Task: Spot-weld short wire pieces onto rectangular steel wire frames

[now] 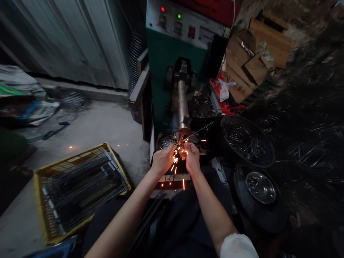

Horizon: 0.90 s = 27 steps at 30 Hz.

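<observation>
Both of my hands work at the tip of a spot welder (183, 107), where orange sparks fly down between them. My left hand (162, 158) is closed at the left side of the tip, and what its fingers pinch is hidden by sparks and knuckles. On the other side my right hand (192, 158) is closed on a thin metal wire piece (202, 129), which sticks out up and to the right past the fingers. A small dish of metal bits (166, 142) sits just beyond my left hand.
A yellow crate (40, 200) holding wire racks stands on the floor at left. To the right are a dark basin (270, 157) of metal pieces and a steel bowl (264, 191). Cardboard boxes (236, 84) lie behind. Red and green lamps glow on the welder's panel (169, 23).
</observation>
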Available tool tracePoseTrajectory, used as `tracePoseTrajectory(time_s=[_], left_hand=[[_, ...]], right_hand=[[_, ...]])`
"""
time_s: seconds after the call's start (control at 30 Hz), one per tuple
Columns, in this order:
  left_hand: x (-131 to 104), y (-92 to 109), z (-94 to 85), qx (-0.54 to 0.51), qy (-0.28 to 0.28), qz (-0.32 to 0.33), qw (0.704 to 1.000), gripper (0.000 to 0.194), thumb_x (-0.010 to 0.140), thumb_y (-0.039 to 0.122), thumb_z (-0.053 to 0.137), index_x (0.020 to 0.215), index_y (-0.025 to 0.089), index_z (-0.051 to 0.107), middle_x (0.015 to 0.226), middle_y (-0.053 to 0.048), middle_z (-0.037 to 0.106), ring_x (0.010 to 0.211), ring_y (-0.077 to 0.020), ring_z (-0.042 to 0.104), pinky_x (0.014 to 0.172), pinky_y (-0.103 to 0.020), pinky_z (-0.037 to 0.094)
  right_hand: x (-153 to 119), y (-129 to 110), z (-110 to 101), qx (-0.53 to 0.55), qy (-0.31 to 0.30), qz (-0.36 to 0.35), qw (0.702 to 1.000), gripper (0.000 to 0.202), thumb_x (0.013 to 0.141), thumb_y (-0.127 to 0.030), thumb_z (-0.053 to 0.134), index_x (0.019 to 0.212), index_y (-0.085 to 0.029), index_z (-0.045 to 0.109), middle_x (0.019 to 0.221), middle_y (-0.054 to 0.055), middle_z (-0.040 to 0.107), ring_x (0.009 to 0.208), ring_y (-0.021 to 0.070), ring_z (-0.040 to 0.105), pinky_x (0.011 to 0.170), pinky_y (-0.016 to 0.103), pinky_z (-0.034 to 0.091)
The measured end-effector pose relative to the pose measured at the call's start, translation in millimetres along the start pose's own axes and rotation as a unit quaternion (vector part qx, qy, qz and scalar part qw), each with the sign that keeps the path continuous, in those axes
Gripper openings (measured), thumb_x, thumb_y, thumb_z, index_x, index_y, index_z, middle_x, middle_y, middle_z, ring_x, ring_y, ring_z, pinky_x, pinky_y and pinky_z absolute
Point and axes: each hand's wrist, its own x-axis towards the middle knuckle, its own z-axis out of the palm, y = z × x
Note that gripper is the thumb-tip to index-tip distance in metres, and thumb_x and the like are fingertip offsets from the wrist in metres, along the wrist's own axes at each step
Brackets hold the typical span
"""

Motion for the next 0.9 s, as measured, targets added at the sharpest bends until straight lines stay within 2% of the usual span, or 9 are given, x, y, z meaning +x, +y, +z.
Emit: tracePoseTrajectory(time_s=[0.1,0.2,0.33,0.43,0.53,0.6,0.7,0.77,0.9], left_hand=[[-1,-2,-2.4,0.0,-0.003,0.004,1.0,0.026,0.102,0.023,0.032,0.103,0.017,0.058,0.08,-0.008,0.073,0.077,-0.0249,0.071,0.058,-0.03,0.039],[-8,-4,-5.1,-0.008,-0.001,0.025,1.0,0.022,0.099,0.016,0.036,0.1,0.017,0.058,0.081,-0.008,0.073,0.077,-0.0251,0.071,0.059,-0.03,0.04],[-33,-18,-2.1,-0.023,0.005,0.026,0.999,0.024,0.093,0.009,0.039,0.096,0.017,0.061,0.086,-0.009,0.073,0.079,-0.0259,0.07,0.059,-0.031,0.039],[-66,-51,-0.8,-0.03,0.007,-0.02,0.999,0.025,0.09,0.009,0.042,0.095,0.019,0.064,0.084,-0.008,0.072,0.078,-0.0249,0.069,0.057,-0.03,0.038],[-114,-104,-9.7,-0.037,0.029,-0.104,0.994,0.022,0.089,0.012,0.045,0.093,0.02,0.066,0.083,-0.008,0.071,0.076,-0.0233,0.067,0.058,-0.029,0.038],[-151,-144,-20.5,-0.046,0.068,-0.173,0.981,0.018,0.088,0.016,0.048,0.092,0.02,0.066,0.083,-0.008,0.07,0.076,-0.0232,0.065,0.061,-0.03,0.039],[-205,-201,-31.4,-0.072,0.165,-0.301,0.936,0.015,0.089,0.023,0.05,0.086,0.02,0.065,0.074,-0.006,0.065,0.072,-0.0236,0.063,0.063,-0.031,0.039],[-234,-236,-27.4,-0.107,0.243,-0.395,0.88,0.021,0.094,0.029,0.048,0.085,0.019,0.064,0.067,-0.004,0.061,0.066,-0.0214,0.061,0.062,-0.031,0.041],[-270,-290,11.4,-0.234,0.343,-0.54,0.732,0.032,0.102,0.039,0.041,0.098,0.015,0.062,0.063,0.003,0.056,0.048,-0.0125,0.053,0.051,-0.027,0.046]], right_hand=[[-5,0,-4,-0.008,0.004,0.016,1.0,0.041,0.075,-0.058,0.071,0.079,-0.02,0.058,0.066,-0.004,0.063,0.053,0.0089,0.056,0.049,0.019,0.046],[-21,8,-18,-0.053,-0.007,0.028,0.998,0.042,0.078,-0.061,0.067,0.081,-0.02,0.057,0.064,-0.004,0.061,0.05,0.0086,0.053,0.047,0.019,0.044],[-64,36,-48,-0.191,-0.131,0.069,0.97,0.04,0.078,-0.058,0.068,0.077,-0.019,0.058,0.062,-0.004,0.057,0.053,0.0101,0.053,0.051,0.021,0.045],[-95,57,-73,-0.296,-0.235,0.093,0.921,0.038,0.08,-0.057,0.065,0.076,-0.019,0.059,0.065,-0.001,0.061,0.057,0.0127,0.056,0.056,0.023,0.045],[-111,72,-91,-0.361,-0.288,0.095,0.882,0.035,0.083,-0.054,0.061,0.082,-0.019,0.062,0.07,0.0,0.064,0.062,0.0147,0.06,0.062,0.026,0.046],[-116,79,-97,-0.386,-0.315,0.095,0.862,0.033,0.086,-0.051,0.057,0.086,-0.019,0.062,0.073,0.001,0.065,0.065,0.0156,0.062,0.065,0.026,0.047],[-121,84,-97,-0.409,-0.344,0.102,0.839,0.03,0.088,-0.048,0.054,0.088,-0.019,0.061,0.073,0.001,0.066,0.067,0.0164,0.062,0.068,0.027,0.047],[-126,85,-94,-0.42,-0.354,0.101,0.829,0.028,0.089,-0.046,0.053,0.088,-0.019,0.06,0.074,0.001,0.065,0.068,0.0169,0.062,0.068,0.027,0.047],[-138,86,-85,-0.457,-0.372,0.1,0.802,0.028,0.09,-0.046,0.051,0.086,-0.019,0.06,0.073,0.001,0.064,0.07,0.018,0.06,0.067,0.027,0.044]])
